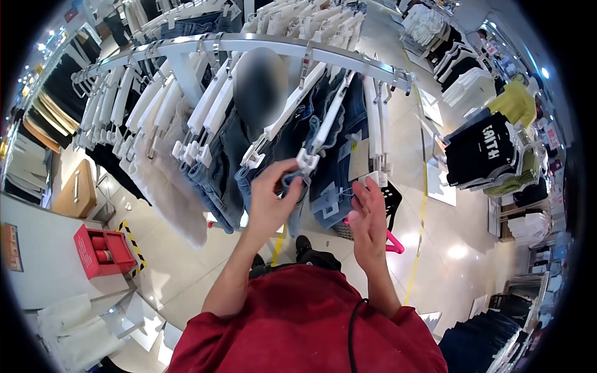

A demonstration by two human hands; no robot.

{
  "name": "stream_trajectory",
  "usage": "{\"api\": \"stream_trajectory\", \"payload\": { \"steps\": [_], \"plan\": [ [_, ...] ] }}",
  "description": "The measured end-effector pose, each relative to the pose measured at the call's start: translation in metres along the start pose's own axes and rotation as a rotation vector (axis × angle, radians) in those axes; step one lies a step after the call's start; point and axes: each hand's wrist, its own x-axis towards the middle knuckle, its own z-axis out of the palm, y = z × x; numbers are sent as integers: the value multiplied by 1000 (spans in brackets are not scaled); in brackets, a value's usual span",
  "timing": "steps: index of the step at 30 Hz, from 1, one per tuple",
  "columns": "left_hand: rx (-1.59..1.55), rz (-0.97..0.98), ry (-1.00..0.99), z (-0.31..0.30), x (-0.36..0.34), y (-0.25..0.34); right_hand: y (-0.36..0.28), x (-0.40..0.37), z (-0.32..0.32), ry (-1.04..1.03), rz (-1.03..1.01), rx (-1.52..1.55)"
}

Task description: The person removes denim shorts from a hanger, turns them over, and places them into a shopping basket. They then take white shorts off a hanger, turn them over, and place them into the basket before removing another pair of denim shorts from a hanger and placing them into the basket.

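Evidently, I had left hand [268,202] at 11 o'clock from red shirt [311,323], forearm slanting toward 1 o'clock, thumb and curled fingers pinched around denim waistband [296,178]. Waistband sat at 12 o'clock, just below white hanger clip [307,161]. I had right hand [368,214] at 1 o'clock, open and holding nothing visible, fingers loosely extended, palm turned toward 9 o'clock, fingertips by other hanger clips [380,178]; contact unclear. Metal rail [261,43] curved across 12 o'clock.
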Motion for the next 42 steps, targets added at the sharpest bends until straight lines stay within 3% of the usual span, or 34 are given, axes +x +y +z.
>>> {"api": "stream_trajectory", "payload": {
  "steps": [3,6,13,17,20,23,24,29,33,36,39,42],
  "plan": [
    [-98,-206,78,-27,-2,3,8,5,3,55,-14,89],
    [-270,-132,207,-39,2,11,15,13,-5,16,-58,64],
    [-272,-130,306,-55,2,10,4,34,-2,41,-166,-53],
    [-91,-73,308,-63,2,7,3,43,-2,64,-206,-86],
    [214,69,304,-64,3,8,2,50,0,81,-227,-91],
    [255,30,241,-66,0,9,6,57,4,110,-249,-48],
    [241,154,236,-65,4,5,6,59,6,133,-254,-26],
    [-135,-105,165,-49,-8,6,11,61,11,167,-274,42],
    [-452,-241,58,-6,-31,10,18,57,18,43,-397,-100],
    [-423,-163,63,18,-36,12,5,58,24,-7,-435,-254],
    [-32,64,19,17,-33,11,-13,63,28,-43,-255,-397],
    [37,185,8,21,-36,14,-33,72,39,-26,-199,-569]
  ]
}}
